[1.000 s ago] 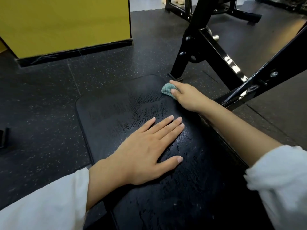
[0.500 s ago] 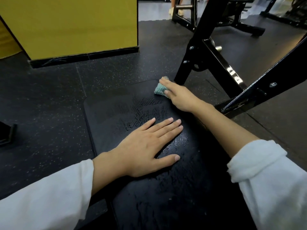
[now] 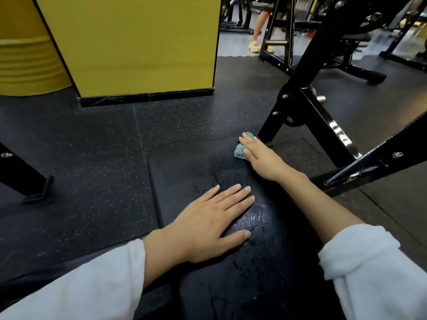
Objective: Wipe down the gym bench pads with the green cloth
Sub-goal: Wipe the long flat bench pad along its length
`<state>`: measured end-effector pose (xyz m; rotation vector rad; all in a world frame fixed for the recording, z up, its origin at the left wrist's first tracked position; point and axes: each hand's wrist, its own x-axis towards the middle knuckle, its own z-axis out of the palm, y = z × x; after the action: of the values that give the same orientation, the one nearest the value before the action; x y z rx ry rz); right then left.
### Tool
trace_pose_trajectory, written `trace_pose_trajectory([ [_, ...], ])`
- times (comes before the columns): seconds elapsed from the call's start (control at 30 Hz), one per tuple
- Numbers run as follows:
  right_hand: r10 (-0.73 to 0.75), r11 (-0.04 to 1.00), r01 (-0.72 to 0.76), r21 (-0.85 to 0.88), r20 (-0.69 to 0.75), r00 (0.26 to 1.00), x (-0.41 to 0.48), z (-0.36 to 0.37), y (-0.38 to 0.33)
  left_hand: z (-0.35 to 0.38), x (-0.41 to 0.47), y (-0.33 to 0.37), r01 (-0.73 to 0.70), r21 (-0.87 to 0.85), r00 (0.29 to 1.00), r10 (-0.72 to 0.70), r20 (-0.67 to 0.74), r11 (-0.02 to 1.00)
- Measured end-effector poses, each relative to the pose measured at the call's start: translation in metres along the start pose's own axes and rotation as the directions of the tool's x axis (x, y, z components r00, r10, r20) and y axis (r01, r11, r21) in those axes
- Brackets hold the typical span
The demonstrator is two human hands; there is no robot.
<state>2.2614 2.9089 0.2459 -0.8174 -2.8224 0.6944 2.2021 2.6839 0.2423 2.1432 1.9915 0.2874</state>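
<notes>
Reaching farther, right hand [image 3: 261, 158] presses crumpled green cloth [image 3: 240, 151] flat-fingered at black vinyl bench pad [image 3: 184, 167] corner, left hand [image 3: 208, 222] splayed flat; probably sweep leftward next.

Black bench pad [image 3: 184, 172] with rounded far corners — smeared with wet streaks across the middle. Bears the left hand [image 3: 208, 225] laid flat, fingers straight and a little spread. At the far right corner, a bunched green cloth [image 3: 239, 151] pressed to the surface under the right hand [image 3: 261, 158]. Below and all round — dark speckled rubber floor [image 3: 92, 158], with a black steel frame [image 3: 323, 125] standing on it to the right.
</notes>
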Motion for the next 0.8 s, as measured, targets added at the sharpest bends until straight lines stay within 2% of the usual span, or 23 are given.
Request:
trace_pose_trajectory([
  [0.13,0.021,1.000,-0.021,0.004,-0.019,1.000,0.003,0.003,0.000,0.001,0.000,-0.002,-0.002,0.006,1.000,0.002,-0.001,1.000],
  [0.4,-0.079,0.993,0.079,-0.084,0.005,0.997,-0.053,0.000,-0.006,0.004,0.000,-0.004,0.014,-0.052,0.997,-0.017,-0.071,0.999],
  [0.6,-0.149,0.988,0.150,0.038,-0.022,0.989,-0.093,-0.001,-0.027,-0.011,-0.001,-0.003,0.071,-0.262,0.948,-0.147,-0.283,0.962],
  [0.8,-0.279,0.941,0.303,0.150,-0.159,0.947,-0.104,0.008,-0.066,-0.019,-0.002,-0.013,0.086,-0.360,0.924,-0.209,-0.319,0.929],
])
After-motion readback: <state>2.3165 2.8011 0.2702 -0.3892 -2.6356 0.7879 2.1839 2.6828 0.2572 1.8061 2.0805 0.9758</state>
